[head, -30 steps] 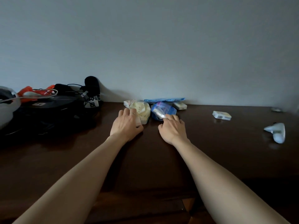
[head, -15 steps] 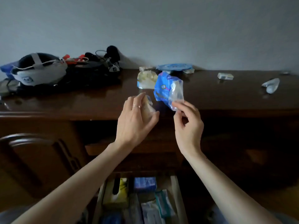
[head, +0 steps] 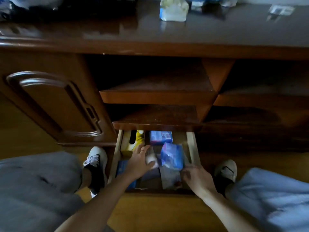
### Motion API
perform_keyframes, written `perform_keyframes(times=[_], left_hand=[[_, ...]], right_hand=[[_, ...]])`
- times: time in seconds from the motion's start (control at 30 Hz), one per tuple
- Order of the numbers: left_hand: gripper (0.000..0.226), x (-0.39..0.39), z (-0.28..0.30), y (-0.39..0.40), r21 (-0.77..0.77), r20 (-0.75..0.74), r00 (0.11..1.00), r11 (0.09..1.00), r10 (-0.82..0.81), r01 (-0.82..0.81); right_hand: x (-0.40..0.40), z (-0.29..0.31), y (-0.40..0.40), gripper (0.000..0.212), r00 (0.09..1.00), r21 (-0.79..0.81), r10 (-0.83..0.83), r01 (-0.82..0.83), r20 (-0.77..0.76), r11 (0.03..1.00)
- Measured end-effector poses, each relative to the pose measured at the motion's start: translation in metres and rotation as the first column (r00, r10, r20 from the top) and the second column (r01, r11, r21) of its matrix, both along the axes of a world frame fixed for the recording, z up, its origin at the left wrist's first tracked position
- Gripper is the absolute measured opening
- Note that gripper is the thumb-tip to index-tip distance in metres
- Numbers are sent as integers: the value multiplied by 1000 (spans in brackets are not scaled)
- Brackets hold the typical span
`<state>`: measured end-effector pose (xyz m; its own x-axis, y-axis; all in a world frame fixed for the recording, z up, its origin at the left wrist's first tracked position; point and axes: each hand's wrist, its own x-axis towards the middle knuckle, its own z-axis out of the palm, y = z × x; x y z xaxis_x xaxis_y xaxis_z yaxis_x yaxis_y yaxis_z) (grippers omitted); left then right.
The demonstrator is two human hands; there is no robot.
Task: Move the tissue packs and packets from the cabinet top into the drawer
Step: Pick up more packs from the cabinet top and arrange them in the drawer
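One head-worn view looks steeply down, close over the open drawer (head: 190,144), cabinet top (head: 117,32) above.

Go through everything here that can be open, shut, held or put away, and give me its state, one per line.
drawer: pulled open, partly filled
left hand: in the drawer, gripping a small white packet
right hand: at the drawer's right side, by the blue tissue pack; grip unclear
cream tissue pack: on the cabinet top, not yet moved
cabinet door: shut
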<state>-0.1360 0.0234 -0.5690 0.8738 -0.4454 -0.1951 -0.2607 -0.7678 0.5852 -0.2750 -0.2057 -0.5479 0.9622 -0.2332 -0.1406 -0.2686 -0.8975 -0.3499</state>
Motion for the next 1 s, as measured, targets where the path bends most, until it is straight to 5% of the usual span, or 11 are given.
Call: perform_keyframes(times=[0.13,0.43,0.6,0.77,0.87,1.0], left_hand=[[51,8,-27,37,127,108,985,981,131,-145],[38,14,-32,76,104,61,953,948,296,-301],[46,13,-40,87,256,160,982,956,101,-140],[67,4,-65,97,591,139,961,799,-239,114],[63,3,-69,97,657,108,961,744,-253,122],[40,13,-58,80,536,242,959,844,-146,-6]], right_hand=[[21,-19,0,25,991,58,23,-16,-130,998],[47,-69,35,17,970,210,131,-87,-206,974],[79,-70,52,21,979,247,152,-116,-134,962],[127,-79,67,47,940,218,291,-251,-177,943],[168,-87,62,66,951,88,217,-203,-221,975],[209,-95,52,72,965,25,31,-25,-261,999]])
